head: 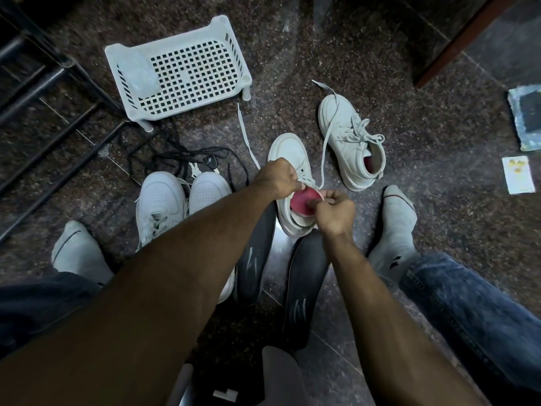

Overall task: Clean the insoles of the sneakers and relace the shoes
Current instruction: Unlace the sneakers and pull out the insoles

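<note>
A: Where are the hands?

B: Both over the near white sneaker (288, 159), which stands on the dark speckled floor (439, 148) between the person's socked feet. The left hand (278, 178) is curled, fingers pinching the white lace (323, 142) at the top eyelets. The right hand (333, 210) is also curled, pinching the lace just above the shoe's opening.

A: Inside the shoe?

B: Pink lining (303, 202) shows at the opening, right under the fingers. Can't tell whether an insole sits in it.

A: Lace ends?

B: One end runs up and left across the floor toward the white plastic basket (178, 68). The other rises toward the second sneaker (351, 142), passing over its toe.

A: That second sneaker?

B: To the right and a little beyond, toe pointing away, laced, pink lining visible at the heel. Apart from the first shoe.

A: Insoles?

B: Two dark insoles (254, 253) lie flat on the floor near the person, just behind the held sneaker. The left one is partly under the left forearm; the right one sits beside the right wrist.

A: Anything else?

B: Another white pair (159, 203) to the left, side by side, laced. Black laces (181, 159) tangled on the floor beyond them, below the basket. The basket holds a clear plastic bag (140, 74) at its left end. A black metal rack (44, 92) at far left. Small card (518, 174) with yellow marks at right edge.
</note>
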### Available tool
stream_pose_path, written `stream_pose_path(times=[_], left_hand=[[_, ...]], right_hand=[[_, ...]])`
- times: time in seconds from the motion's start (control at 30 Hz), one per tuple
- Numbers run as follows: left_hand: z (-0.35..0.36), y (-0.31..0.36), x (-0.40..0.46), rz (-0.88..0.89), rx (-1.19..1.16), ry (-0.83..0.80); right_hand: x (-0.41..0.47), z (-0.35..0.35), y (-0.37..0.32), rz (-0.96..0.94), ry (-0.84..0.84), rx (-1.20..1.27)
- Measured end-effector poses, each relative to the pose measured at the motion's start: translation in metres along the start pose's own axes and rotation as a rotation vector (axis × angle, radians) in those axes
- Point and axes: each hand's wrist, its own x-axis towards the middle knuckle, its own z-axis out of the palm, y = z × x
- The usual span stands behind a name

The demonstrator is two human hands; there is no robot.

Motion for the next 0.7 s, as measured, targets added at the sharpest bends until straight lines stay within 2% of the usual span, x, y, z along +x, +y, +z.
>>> stream_pose_path(times=[0.2,0.4,0.53,0.7], left_hand=[[0.005,-0.004,0.000,-0.002,-0.056,-0.005],[0.009,0.005,-0.013,0.002,0.077,0.034],[0.015,0.007,-0.027,0.008,0.162,0.044],[0.027,-0.009,-0.043,0.065,0.232,0.082]], right_hand=[[-0.012,-0.053,-0.033,-0.043,-0.069,-0.024],[-0.030,-0.097,-0.073,-0.131,0.029,0.049],[-0.032,-0.134,-0.093,-0.204,0.067,-0.058],[-0.029,-0.172,-0.083,-0.242,0.174,-0.180]])
